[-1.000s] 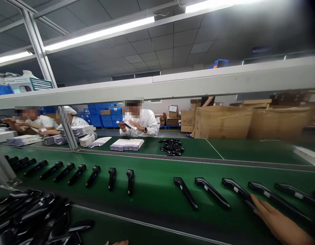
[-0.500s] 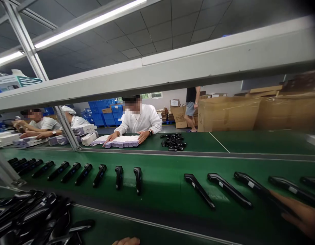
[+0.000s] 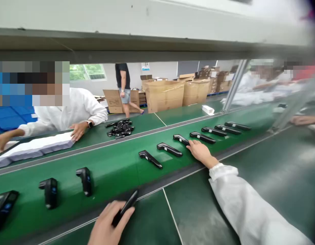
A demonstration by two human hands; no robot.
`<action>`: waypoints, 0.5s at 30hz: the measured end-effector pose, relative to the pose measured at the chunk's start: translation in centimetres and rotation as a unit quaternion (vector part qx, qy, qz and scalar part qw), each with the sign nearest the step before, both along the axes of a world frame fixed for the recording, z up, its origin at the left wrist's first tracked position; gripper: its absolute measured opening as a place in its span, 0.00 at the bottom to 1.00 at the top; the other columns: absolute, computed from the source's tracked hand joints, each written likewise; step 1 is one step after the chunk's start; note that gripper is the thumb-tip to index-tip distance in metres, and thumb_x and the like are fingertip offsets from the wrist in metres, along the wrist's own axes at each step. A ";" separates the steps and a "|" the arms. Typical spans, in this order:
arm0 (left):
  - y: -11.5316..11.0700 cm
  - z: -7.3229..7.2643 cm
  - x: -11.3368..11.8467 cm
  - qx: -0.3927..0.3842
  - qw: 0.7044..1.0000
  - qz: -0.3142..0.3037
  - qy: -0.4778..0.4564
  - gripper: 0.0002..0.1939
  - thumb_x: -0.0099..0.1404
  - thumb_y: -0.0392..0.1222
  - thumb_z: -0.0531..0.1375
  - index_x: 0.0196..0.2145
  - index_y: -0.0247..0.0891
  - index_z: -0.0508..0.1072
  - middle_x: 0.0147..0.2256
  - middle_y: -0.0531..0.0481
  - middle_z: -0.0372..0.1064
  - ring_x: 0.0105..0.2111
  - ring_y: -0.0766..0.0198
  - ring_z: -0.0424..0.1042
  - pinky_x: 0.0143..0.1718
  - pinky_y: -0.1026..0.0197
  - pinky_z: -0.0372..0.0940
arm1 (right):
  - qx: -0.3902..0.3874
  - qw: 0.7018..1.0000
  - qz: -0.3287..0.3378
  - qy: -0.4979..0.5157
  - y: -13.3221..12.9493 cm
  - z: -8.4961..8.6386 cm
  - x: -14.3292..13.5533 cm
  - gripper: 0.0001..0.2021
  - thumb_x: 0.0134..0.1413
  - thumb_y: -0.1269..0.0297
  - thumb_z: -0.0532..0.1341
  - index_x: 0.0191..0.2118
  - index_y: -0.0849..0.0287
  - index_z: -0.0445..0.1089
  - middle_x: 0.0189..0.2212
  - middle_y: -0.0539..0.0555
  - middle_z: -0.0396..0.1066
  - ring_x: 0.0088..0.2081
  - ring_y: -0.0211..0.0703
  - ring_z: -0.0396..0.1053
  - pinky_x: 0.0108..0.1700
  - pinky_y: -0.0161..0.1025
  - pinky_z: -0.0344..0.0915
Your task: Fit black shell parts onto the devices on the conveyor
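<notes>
Green conveyor belt (image 3: 116,170) runs across the view, taken here as the landmark. Left hand (image 3: 107,223), at the belt's near edge, is closed around a black handheld device (image 3: 125,207), which lies tilted with its tip reaching the belt's edge. Right hand (image 3: 200,153), in a white sleeve (image 3: 246,207), reaches onto the belt with fingers spread flat, fingertips touching one black handheld unit (image 3: 181,139) in a row of like units (image 3: 213,131) laid along the belt; it grips nothing. More black units (image 3: 83,178) stand spaced along the belt to the left. On the worktop (image 3: 152,120) beyond the belt lies a loose heap of small black parts (image 3: 121,128). Left of that heap, a person in a white coat (image 3: 75,109) presses both hands on a flat row of white boxes (image 3: 35,148). Farther beyond the belt stand large cardboard cartons (image 3: 163,95), closed, contents hidden; another person (image 3: 123,86) walks beside them.
</notes>
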State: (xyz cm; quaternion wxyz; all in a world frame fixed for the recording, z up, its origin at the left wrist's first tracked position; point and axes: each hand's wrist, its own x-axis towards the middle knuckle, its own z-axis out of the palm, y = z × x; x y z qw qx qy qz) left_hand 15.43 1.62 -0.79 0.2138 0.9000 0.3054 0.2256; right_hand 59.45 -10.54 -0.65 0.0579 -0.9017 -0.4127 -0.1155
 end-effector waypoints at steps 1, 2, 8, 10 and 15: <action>-0.2 1.0 2.8 -0.032 0.999 -0.002 -0.002 0.18 0.67 0.60 0.56 0.35 0.46 0.76 0.35 0.52 0.76 0.36 0.58 0.75 0.37 0.61 0.71 | 0.035 0.999 -0.006 -0.004 -0.2 0.4 -0.4 0.20 0.69 0.57 0.53 0.58 0.66 0.65 0.52 0.71 0.68 0.55 0.62 0.64 0.50 0.50 0.64; -0.4 1.8 5.5 -0.054 0.998 -0.015 -0.012 0.19 0.67 0.60 0.55 0.34 0.44 0.75 0.34 0.52 0.75 0.35 0.59 0.74 0.39 0.60 0.70 | 0.082 0.997 0.002 -0.001 -0.4 0.8 -0.9 0.22 0.68 0.56 0.54 0.60 0.66 0.64 0.56 0.72 0.65 0.57 0.64 0.62 0.53 0.54 0.62; -1.1 2.3 14.3 -0.110 0.989 -0.056 -0.077 0.15 0.68 0.54 0.58 0.33 0.41 0.74 0.33 0.51 0.72 0.37 0.60 0.71 0.41 0.59 0.63 | 0.208 0.808 0.342 0.432 0.3 3.1 -7.8 0.23 0.62 0.52 0.61 0.60 0.54 0.67 0.53 0.58 0.70 0.51 0.49 0.69 0.53 0.46 0.67; -1.3 1.8 14.7 -0.105 0.988 -0.068 -0.095 0.14 0.68 0.53 0.58 0.33 0.41 0.74 0.34 0.51 0.72 0.38 0.60 0.70 0.42 0.59 0.62 | 0.213 0.704 0.367 0.569 0.9 2.6 -10.4 0.25 0.55 0.55 0.67 0.57 0.53 0.68 0.48 0.55 0.72 0.46 0.44 0.70 0.51 0.44 0.67; -1.8 1.7 14.6 -0.164 0.969 -0.053 -0.176 0.15 0.70 0.53 0.55 0.34 0.40 0.73 0.33 0.51 0.71 0.35 0.62 0.69 0.40 0.60 0.62 | 0.342 0.519 0.272 0.734 1.7 1.0 -13.7 0.22 0.47 0.60 0.73 0.48 0.55 0.72 0.36 0.50 0.72 0.37 0.39 0.71 0.43 0.39 0.68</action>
